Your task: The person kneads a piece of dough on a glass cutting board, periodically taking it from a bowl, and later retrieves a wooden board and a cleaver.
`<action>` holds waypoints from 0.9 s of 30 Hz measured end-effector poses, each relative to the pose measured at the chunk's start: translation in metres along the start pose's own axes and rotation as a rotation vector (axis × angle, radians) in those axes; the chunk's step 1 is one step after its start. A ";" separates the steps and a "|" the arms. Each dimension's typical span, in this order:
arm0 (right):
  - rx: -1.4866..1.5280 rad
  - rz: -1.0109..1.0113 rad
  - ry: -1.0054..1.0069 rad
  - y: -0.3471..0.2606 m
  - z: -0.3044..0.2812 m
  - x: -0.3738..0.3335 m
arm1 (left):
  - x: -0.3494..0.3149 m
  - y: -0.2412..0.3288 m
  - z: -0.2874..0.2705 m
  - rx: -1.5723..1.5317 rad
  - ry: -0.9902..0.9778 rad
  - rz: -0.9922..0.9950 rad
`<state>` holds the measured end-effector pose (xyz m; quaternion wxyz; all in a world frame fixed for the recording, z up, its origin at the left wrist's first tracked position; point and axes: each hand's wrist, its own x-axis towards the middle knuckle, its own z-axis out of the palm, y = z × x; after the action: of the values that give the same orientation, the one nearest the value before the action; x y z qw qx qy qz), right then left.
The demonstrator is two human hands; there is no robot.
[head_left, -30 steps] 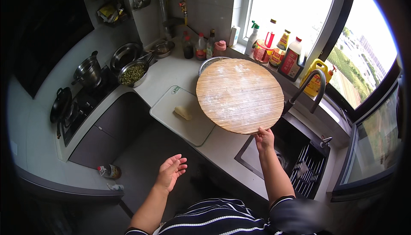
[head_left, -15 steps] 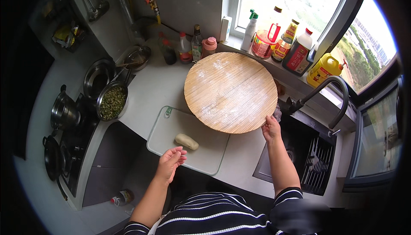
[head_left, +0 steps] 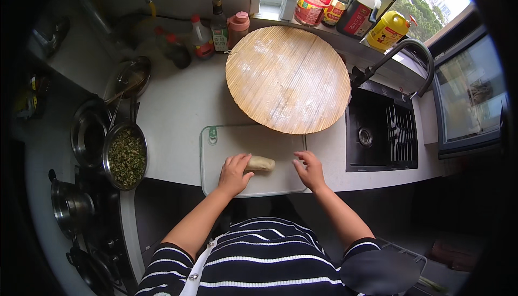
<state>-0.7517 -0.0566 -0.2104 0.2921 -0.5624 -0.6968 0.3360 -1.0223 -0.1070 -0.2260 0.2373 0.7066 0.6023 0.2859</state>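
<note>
A short roll of pale dough (head_left: 260, 163) lies on the light cutting board (head_left: 220, 160), which has a green rim. My left hand (head_left: 234, 175) is closed around the dough's left end, thumb on the near side and fingers over the far side. Beyond the dough's right end, over the board's right edge, my right hand (head_left: 309, 170) is held with its fingers apart and nothing in it. A round slatted wooden board (head_left: 288, 80) dusted with white powder sits just behind, overlapping the cutting board's far edge.
A pan of chopped green filling (head_left: 127, 158) stands at the left by a steel bowl (head_left: 89, 134) and the stove. Several bottles line the wall and the window sill. At the right are the black sink (head_left: 372, 158) and its dark tap (head_left: 426, 53).
My right hand has let go of the round board and come left toward the dough. My left hand has moved onto the dough, which now lies more level. The view has shifted.
</note>
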 end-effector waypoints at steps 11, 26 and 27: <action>-0.118 0.067 -0.149 -0.021 0.080 0.000 | 0.026 -0.020 0.014 0.071 -0.024 0.293; 0.005 -0.007 0.239 -0.021 -0.005 -0.066 | 0.027 0.098 0.031 -0.160 0.085 0.438; 0.115 0.030 0.339 -0.017 -0.022 -0.077 | 0.024 0.118 0.046 -0.246 0.059 0.430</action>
<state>-0.7290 -0.1308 -0.1861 0.4322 -0.6037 -0.6086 0.2800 -0.9036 -0.1016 -0.1760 0.2372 0.7757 0.4054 0.4215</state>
